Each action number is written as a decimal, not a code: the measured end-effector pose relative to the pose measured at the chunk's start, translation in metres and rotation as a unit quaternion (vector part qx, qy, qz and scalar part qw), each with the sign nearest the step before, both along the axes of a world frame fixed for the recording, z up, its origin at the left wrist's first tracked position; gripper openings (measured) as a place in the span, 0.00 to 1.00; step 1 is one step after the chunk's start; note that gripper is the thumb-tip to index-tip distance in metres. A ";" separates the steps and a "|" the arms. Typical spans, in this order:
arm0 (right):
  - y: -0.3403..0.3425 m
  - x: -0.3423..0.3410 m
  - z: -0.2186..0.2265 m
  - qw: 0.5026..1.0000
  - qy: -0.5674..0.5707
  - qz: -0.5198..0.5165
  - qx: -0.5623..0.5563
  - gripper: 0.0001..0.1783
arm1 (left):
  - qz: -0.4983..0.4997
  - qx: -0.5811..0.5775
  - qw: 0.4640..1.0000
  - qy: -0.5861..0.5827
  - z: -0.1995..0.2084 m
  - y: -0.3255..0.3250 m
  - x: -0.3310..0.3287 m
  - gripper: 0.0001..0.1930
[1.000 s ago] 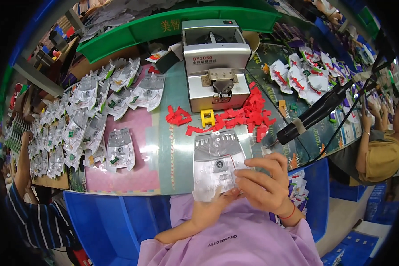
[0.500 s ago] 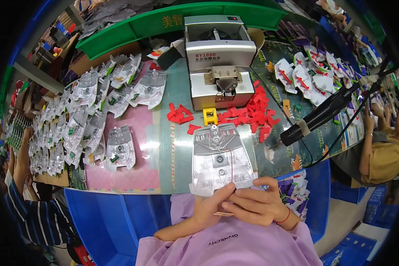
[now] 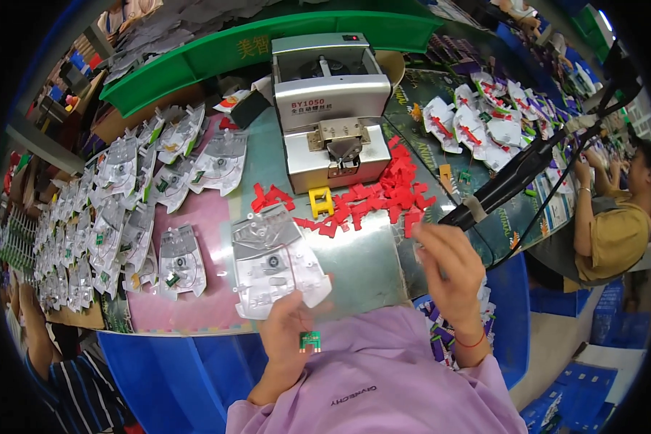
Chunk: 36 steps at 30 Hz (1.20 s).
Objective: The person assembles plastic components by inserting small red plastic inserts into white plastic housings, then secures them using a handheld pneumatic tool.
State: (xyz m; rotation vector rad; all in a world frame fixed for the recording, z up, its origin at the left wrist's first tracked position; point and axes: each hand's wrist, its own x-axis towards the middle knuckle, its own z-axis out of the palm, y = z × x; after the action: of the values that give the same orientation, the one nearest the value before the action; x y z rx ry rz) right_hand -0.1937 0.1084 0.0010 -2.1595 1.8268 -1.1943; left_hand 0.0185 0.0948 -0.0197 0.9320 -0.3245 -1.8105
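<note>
A: Left hand (image 3: 283,334) grips the pale plastic housing (image 3: 267,286) by its lower edge, over the table's front!
B: And the little green board (image 3: 310,341)?
A: Right beside that hand's palm, below the housing.
B: Right hand (image 3: 450,269)?
A: Raised near the red pieces (image 3: 405,177) and black screwdriver (image 3: 503,186), fingers bent; whether they're pinching anything, I can't tell.

The held shell (image 3: 271,271) is white and translucent grey, the circuit board (image 3: 310,340) green, the plastic pieces (image 3: 398,177) red, the block (image 3: 320,202) yellow. The machine (image 3: 333,98) is silver-grey, the long trough (image 3: 173,81) green, the bin (image 3: 148,362) blue. The wearer's shirt (image 3: 383,369) is lilac, the wrist cord (image 3: 471,344) red; a co-worker's dark shirt (image 3: 79,383) has pale stripes.
</note>
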 end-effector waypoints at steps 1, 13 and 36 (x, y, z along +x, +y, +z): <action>-0.004 -0.004 -0.001 1.000 0.001 0.000 -0.001 0.17 | 0.023 -0.010 1.000 -0.004 0.000 -0.002 0.001 0.22; -0.023 -0.037 -0.005 0.949 0.284 -0.065 0.122 0.17 | 0.026 -0.002 1.000 -0.013 -0.006 -0.001 -0.004 0.23; -0.023 -0.013 -0.022 0.987 -0.026 0.127 0.090 0.12 | 0.054 -0.006 0.998 -0.010 -0.005 -0.012 0.003 0.23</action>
State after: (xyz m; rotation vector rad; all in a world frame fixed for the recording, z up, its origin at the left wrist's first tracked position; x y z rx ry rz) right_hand -0.2067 0.0851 -0.0209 -2.1570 1.5173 -0.9803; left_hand 0.0217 0.0824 -0.0245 0.9415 -0.2930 -1.7004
